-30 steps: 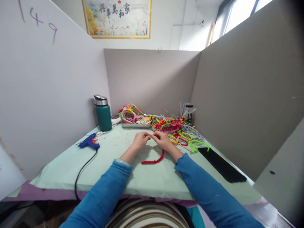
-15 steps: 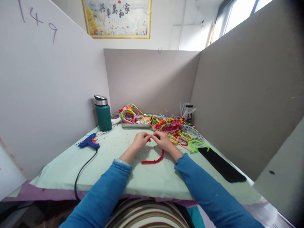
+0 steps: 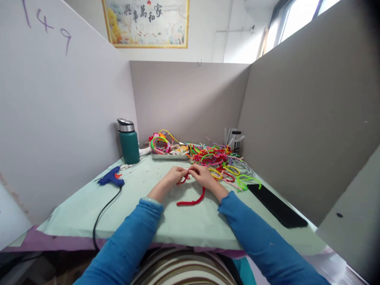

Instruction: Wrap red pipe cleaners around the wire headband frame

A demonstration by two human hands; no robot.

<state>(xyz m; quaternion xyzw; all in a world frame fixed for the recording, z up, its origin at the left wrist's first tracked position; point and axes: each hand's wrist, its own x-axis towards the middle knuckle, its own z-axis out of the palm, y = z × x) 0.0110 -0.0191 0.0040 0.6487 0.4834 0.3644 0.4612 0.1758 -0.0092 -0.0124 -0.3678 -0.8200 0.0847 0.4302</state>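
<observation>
Near the middle of the table, my left hand [image 3: 175, 175] and my right hand [image 3: 201, 174] meet fingertip to fingertip. Both pinch a thin red pipe cleaner [image 3: 184, 180], part of which curves down below the left fingers. My fingers hide the rest of it. Closer to me, a curved red fuzzy strip [image 3: 190, 203] lies on the table, its upper end passing under my right wrist; whether it joins the held piece I cannot tell.
A heap of coloured pipe cleaners [image 3: 212, 155] lies behind my right hand, beside a metal tray [image 3: 170, 157] of small pieces. Leftward are a green bottle [image 3: 130, 147] and a blue glue gun [image 3: 111, 177] with its cord. A black phone-like slab [image 3: 277, 206] lies right.
My left hand has shifted slightly left, and more of the red pipe cleaner now shows beneath its fingers. My right hand has barely moved.
</observation>
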